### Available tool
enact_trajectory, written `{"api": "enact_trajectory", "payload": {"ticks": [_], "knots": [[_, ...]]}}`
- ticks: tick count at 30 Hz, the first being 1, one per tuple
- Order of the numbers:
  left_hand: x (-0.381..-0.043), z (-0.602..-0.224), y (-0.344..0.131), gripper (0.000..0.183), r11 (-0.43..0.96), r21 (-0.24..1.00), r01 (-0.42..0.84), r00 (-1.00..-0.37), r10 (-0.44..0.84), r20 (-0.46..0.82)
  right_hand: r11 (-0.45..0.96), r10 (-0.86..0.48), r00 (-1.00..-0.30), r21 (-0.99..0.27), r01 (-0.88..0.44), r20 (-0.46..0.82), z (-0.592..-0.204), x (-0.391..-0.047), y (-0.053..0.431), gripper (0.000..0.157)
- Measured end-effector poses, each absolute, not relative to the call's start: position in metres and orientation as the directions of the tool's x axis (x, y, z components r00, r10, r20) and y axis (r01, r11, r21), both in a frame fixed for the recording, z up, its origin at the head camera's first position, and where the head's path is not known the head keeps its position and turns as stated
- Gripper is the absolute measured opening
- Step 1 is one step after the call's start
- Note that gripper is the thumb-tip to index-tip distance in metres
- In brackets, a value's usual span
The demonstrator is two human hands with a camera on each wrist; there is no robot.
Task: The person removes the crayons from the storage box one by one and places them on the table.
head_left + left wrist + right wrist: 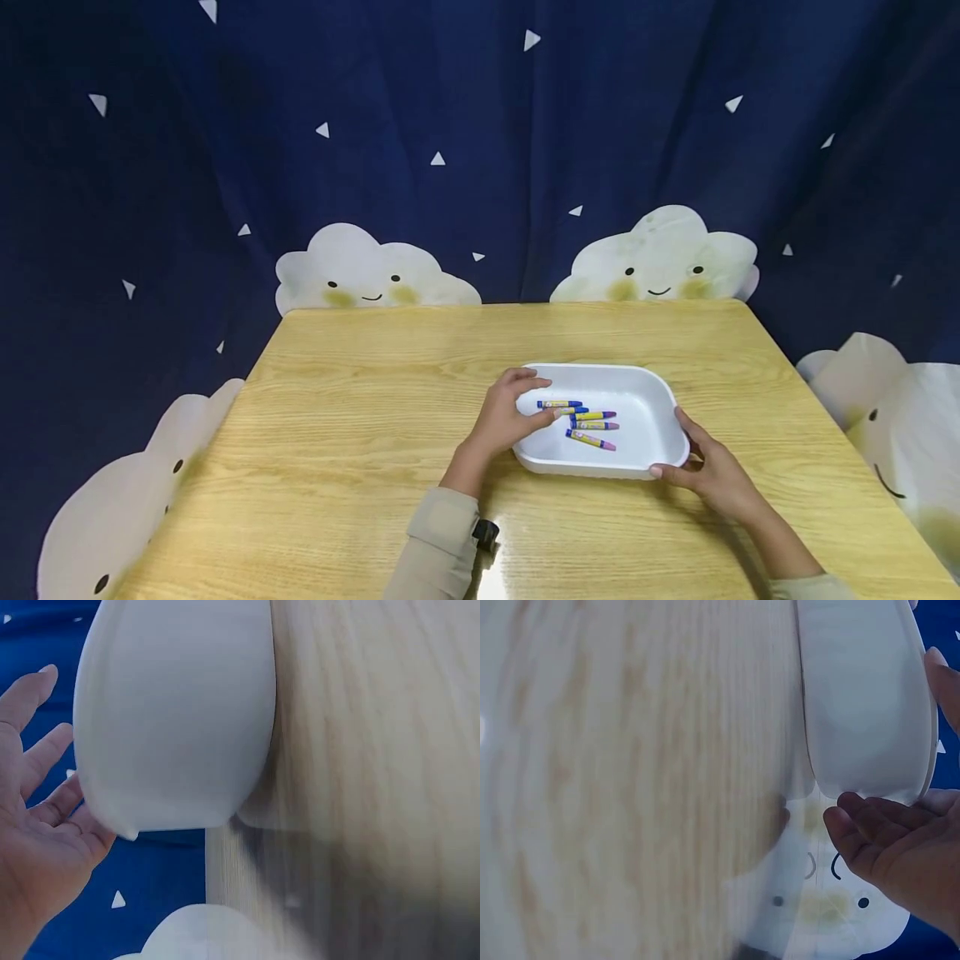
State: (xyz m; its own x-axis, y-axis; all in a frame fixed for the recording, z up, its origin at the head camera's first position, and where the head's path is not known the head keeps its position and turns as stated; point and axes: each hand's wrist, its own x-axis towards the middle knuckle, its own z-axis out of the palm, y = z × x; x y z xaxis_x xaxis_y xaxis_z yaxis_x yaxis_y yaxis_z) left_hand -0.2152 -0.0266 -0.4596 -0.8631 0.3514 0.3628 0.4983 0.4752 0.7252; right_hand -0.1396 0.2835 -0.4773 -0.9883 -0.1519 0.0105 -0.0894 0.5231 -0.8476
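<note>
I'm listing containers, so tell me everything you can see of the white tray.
The white tray is a shallow, rounded-corner oblong with a thin rim, and looks like smooth plastic. It sits open side up on the wooden table, long sides running left to right, holding five crayons. The right hand grips its right end; the left hand is over its left end, contact there hard to tell.

Between the fingers (692, 427), the tray (637, 442) is plain white; its crayons (595, 426) wear yellow wrappers banded blue, with blue, purple and pink tips. Under the fingers, the surface (360, 417) is yellow-tan, wood-grained. Beyond them, the navy curtain (480, 92) bears white triangles (438, 159) and yellow-cheeked clouds (352, 258).
</note>
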Motion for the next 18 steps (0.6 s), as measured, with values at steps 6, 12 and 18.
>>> {"api": "enact_trajectory", "payload": {"ticks": [6, 12, 18], "knots": [[-0.227, -0.455, -0.017, 0.047, 0.544, 0.695, 0.47, -0.871, 0.41, 0.269, 0.518, -0.149, -0.989, -0.851, -0.082, 0.005, -0.479, -0.141, 0.284, 0.107], [-0.235, -0.455, -0.009, 0.051, 0.565, 0.721, 0.401, -0.885, 0.442, 0.146, 0.519, -0.146, -0.989, -0.851, -0.078, 0.002, -0.481, -0.14, 0.285, 0.106], [-0.243, -0.457, -0.001, 0.047, 0.564, 0.755, 0.335, -0.905, 0.416, 0.091, 0.51, -0.152, -0.988, -0.854, -0.103, 0.028, -0.48, -0.139, 0.284, 0.105]]}}
